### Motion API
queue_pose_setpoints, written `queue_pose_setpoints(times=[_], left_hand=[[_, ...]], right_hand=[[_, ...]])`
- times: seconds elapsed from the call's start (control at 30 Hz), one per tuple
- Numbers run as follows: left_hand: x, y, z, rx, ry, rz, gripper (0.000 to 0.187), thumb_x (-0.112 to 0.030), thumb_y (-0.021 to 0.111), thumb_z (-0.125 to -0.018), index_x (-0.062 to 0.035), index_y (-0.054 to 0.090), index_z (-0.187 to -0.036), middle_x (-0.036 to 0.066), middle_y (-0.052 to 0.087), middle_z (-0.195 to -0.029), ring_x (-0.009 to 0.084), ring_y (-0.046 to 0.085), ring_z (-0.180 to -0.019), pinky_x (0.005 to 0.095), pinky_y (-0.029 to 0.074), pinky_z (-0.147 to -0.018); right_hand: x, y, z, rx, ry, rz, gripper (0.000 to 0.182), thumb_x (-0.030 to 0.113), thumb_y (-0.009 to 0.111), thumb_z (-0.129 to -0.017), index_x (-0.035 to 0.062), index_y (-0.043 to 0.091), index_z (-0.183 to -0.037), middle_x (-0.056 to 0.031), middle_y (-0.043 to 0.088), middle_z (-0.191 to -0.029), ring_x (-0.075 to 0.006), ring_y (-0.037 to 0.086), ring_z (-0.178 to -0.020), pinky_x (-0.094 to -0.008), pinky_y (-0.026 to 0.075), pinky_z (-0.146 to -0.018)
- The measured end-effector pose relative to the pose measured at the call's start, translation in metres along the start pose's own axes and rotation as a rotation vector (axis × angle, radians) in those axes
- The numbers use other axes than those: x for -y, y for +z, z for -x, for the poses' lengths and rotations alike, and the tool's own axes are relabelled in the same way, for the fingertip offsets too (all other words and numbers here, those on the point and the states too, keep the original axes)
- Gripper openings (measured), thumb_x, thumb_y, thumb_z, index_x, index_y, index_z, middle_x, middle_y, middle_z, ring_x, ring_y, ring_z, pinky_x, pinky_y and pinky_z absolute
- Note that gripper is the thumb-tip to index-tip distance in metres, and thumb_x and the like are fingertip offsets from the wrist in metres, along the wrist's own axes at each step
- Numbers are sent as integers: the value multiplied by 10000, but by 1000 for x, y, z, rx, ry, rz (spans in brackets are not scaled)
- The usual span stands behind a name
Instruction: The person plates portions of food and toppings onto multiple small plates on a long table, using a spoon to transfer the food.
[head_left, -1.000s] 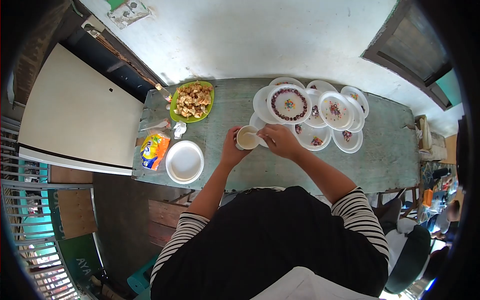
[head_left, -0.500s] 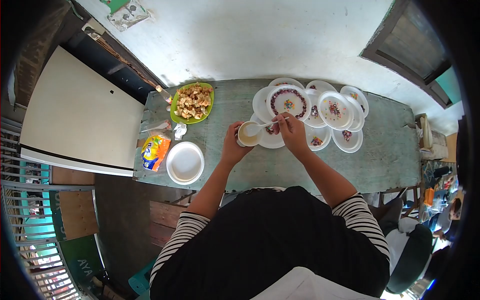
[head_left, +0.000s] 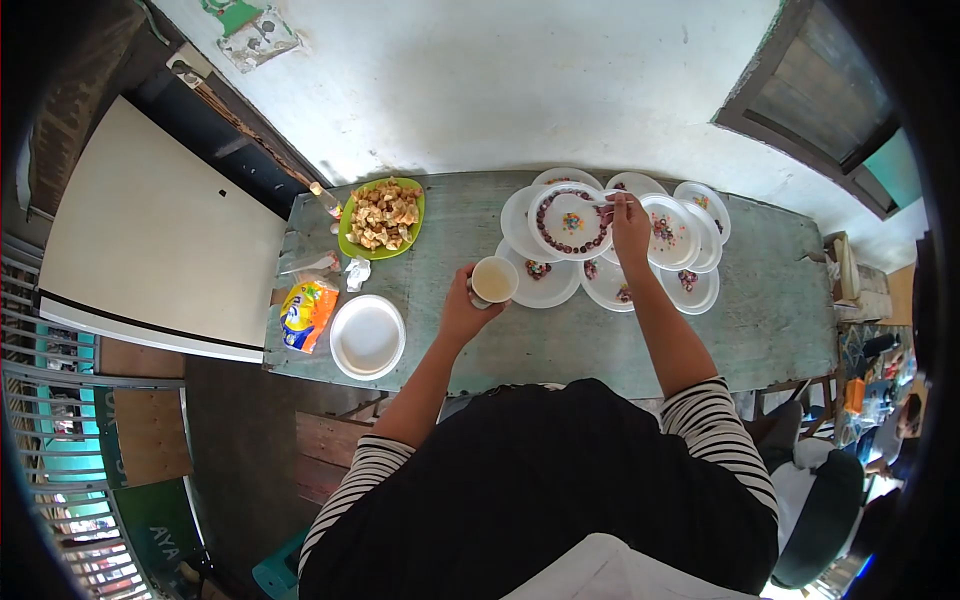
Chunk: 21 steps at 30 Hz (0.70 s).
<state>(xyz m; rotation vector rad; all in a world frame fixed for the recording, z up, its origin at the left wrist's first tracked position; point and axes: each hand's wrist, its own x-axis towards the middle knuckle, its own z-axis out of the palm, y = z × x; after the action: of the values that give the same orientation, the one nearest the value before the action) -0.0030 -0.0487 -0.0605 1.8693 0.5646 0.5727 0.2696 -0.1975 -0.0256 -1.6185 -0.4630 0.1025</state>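
My left hand point(head_left: 462, 312) is wrapped round a small cup point(head_left: 494, 281) with a pale, cloudy content, held upright above the table. My right hand point(head_left: 628, 222) pinches a white plastic spoon point(head_left: 600, 204), its bowl mostly hard to make out, over the right edge of a white plate point(head_left: 571, 199). On that plate a ring of dark reddish pieces surrounds a small heap of colourful bits. More white plates overlap around it, among them a plate point(head_left: 556, 292) nearer me and another plate point(head_left: 668, 205) on the right, with small colourful piles.
A green dish point(head_left: 350, 243) of brown, crisp-looking pieces sits at the back left, beside a small bottle point(head_left: 325, 198). Nearer are crumpled white paper point(head_left: 357, 273), an orange-and-blue packet point(head_left: 308, 315) and a stack of white plates point(head_left: 367, 338). A wall point(head_left: 480, 90) borders the table point(head_left: 770, 320).
My right hand has moved right and away from me with the spoon, from over the cup to over the ringed plate. My left hand keeps the cup in nearly the same place.
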Motion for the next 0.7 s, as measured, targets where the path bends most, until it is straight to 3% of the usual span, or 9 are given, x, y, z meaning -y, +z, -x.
queue_pose_setpoints(times=[0.13,0.27,0.33,0.7], left_hand=[[2,0,4,30,-41,39,727,-249,837,-645,-47,414,-1201,138,575,-1134,258,587,-1053,376,472,-871],[0,-6,3,94,-91,11,732,-169,815,-679,-58,382,-1259,110,491,-1236,225,515,-1158,409,484,-930],[0,-7,3,105,-99,39,734,-168,815,-679,-59,382,-1261,107,494,-1237,222,515,-1158,410,481,-932],[6,-4,4,41,-49,35,718,-226,832,-658,-46,409,-1211,126,574,-1131,247,580,-1061,370,469,-883]], right_hand=[[-6,-10,-16,-95,-124,311,226,197,481,-926,28,630,-914,-107,663,-702,-181,648,-605,-301,494,-569],[-11,-14,-29,-100,-199,355,264,230,477,-950,20,637,-935,-98,663,-713,-153,632,-595,-293,490,-564],[-12,-13,-34,-118,-188,382,223,193,480,-912,31,634,-910,-131,669,-726,-244,658,-622,-345,503,-603],[-13,-12,-41,-86,-243,463,193,179,511,-898,28,631,-898,-142,662,-730,-294,659,-683,-372,500,-630]])
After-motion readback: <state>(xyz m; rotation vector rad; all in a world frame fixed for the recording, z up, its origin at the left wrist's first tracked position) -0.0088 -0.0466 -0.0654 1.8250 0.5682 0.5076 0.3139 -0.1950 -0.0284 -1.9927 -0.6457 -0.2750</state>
